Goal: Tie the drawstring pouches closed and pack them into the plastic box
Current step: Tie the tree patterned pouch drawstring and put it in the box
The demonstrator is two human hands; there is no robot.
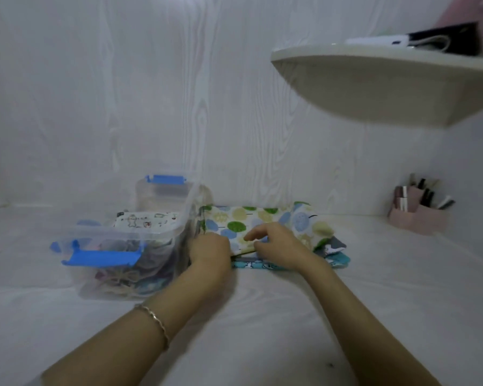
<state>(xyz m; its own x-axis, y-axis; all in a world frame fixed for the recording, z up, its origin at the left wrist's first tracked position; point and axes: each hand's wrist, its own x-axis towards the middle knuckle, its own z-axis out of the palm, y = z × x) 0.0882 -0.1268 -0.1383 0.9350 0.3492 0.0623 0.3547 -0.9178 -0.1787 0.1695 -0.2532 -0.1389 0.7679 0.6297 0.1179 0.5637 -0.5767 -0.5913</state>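
A clear plastic box (162, 243) with blue latches stands at centre left, with several patterned pouches inside it. To its right a pouch printed with blue and green trees (273, 221) lies on top of a small stack; a teal pouch (258, 264) and a grey one (333, 246) show beneath it. My left hand (210, 250) grips the tree pouch's near left edge, close to the box wall. My right hand (279, 243) rests on the pouch's near edge with the fingers pinching the fabric. The drawstring is hidden from me.
The work surface is a white sheet-covered top against a white wood-grain wall. A pink organiser (417, 215) holding small tubes and pens stands at the far right. A white shelf (388, 79) juts out overhead at upper right with dark items on it.
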